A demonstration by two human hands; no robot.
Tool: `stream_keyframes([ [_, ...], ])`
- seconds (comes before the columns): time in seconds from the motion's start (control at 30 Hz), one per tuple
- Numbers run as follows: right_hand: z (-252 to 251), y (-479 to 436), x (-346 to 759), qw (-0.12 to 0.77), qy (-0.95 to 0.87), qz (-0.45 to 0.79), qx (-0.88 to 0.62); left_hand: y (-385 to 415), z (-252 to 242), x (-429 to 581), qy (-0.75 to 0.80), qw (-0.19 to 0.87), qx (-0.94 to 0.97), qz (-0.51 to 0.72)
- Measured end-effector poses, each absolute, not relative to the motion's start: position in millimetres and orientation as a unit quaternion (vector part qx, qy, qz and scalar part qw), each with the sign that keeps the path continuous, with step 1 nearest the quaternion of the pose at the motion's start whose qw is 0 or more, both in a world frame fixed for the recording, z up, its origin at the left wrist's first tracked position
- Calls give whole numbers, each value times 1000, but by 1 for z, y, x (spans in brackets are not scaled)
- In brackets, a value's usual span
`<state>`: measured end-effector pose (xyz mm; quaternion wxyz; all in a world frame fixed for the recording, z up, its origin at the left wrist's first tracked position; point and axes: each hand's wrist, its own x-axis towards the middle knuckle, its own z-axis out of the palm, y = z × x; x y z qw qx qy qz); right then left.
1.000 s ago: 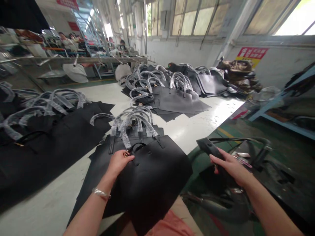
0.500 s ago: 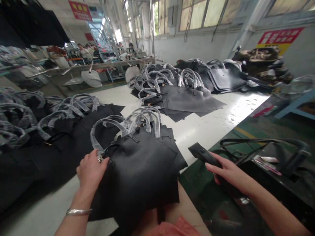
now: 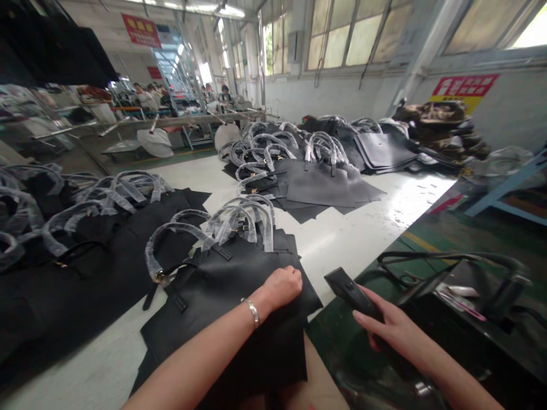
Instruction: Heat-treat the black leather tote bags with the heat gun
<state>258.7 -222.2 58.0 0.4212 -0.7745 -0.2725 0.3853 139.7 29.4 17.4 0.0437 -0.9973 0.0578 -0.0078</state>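
Observation:
A black leather tote bag (image 3: 222,285) lies flat on top of a small stack of the same bags, its handles (image 3: 179,233) wrapped in clear film. My left hand (image 3: 280,286) reaches across it and rests on its right edge with the fingers curled under; a silver bracelet is on that wrist. My right hand (image 3: 384,327) is off the table's right side, closed round a flat black object (image 3: 348,291) that sticks up and to the left.
More piles of black bags with film-wrapped handles lie at the left (image 3: 64,228) and further back (image 3: 299,159) on the white table (image 3: 354,228). A dark cart or frame (image 3: 461,279) stands on the green floor at right. People work at benches far behind.
My left hand left the bag's handle end and crossed to its right edge. The bag went from lifted and tilted to flat on the stack. My right hand barely moved.

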Motion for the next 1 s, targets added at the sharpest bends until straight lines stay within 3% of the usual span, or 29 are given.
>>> stream_keyframes([
  [0.3,42,-214,264,413,-227,397,-788,31,10,148,154,181,-970,-45],
  [0.77,26,-207,259,414,-231,407,-781,29,11,165,106,52,-993,-8],
  [1.0,41,-200,256,408,-248,400,-782,30,15,164,52,14,-998,-25],
])
